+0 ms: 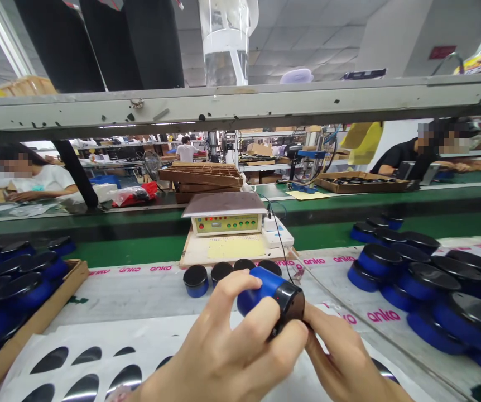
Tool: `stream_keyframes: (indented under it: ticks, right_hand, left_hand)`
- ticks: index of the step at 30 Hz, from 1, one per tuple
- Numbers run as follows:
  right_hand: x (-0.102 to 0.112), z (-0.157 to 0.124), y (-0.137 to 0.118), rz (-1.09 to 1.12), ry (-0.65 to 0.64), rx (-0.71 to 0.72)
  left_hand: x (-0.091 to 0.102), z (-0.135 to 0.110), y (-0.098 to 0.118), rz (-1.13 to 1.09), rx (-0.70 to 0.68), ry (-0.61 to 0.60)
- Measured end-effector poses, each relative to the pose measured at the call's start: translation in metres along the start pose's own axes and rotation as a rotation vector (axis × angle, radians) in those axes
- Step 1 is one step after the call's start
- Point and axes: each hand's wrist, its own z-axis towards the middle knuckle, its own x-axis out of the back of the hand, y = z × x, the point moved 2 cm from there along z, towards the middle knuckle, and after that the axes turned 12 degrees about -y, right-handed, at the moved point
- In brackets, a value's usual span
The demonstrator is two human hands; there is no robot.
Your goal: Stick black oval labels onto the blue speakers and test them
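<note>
My left hand (240,340) is wrapped round a squat blue cylinder with a black end (265,287), tilted so that the black end faces right. At that end, the closed fingers of my right hand (336,349) press against the lower edge; their tips are partly hidden. Below both hands lies a white sheet of round black stickers (85,385). Just beyond the held piece stands a short row of similar blue cylinders with black tops (196,280).
Many more blue cylinders are heaped on the right (428,279) and in a cardboard tray (77,279) on the left. A control box (227,223) stands at the back, its cable (374,318) crossing the bench. A shelf beam (265,103) spans overhead. Several people sit or stand beyond.
</note>
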Motion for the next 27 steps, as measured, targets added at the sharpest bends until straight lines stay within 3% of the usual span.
stream_keyframes:
  ticks: [4, 6, 8, 11, 13, 15, 19, 22, 27]
  right_hand:
    - [-0.005, -0.006, 0.007, 0.023, -0.11, -0.068]
    - [-0.01, -0.01, 0.009, -0.025, -0.222, -0.084]
    - [-0.014, -0.014, 0.011, -0.132, -0.322, -0.041]
    - [-0.013, -0.02, 0.017, -0.358, -0.296, 0.02]
    - [-0.006, -0.022, 0.025, -0.452, -0.187, -0.027]
    - [0.001, -0.022, 0.034, -0.442, -0.131, -0.16]
    - [-0.001, -0.018, 0.045, -0.37, -0.196, -0.449]
    - [0.004, -0.014, 0.062, -0.479, -0.179, -0.583]
    - [0.059, -0.022, 0.121, -0.818, -0.009, -0.922]
  left_hand:
    - [-0.005, -0.006, 0.0, -0.097, 0.109, -0.051]
    - [-0.012, -0.01, -0.002, -0.208, 0.225, -0.191]
    - [-0.024, -0.019, -0.004, -0.34, 0.304, -0.405]
    - [-0.045, -0.04, -0.015, -0.452, 0.466, -0.581]
    - [-0.06, -0.056, -0.028, -0.447, 0.636, -0.566]
    - [-0.076, -0.07, -0.037, -0.451, 0.705, -0.549]
    - [-0.11, -0.08, -0.04, -0.482, 0.618, -0.569]
    - [-0.127, -0.086, -0.042, -0.447, 0.617, -0.55]
    - [-0.133, -0.097, -0.054, -0.341, 0.65, -0.551]
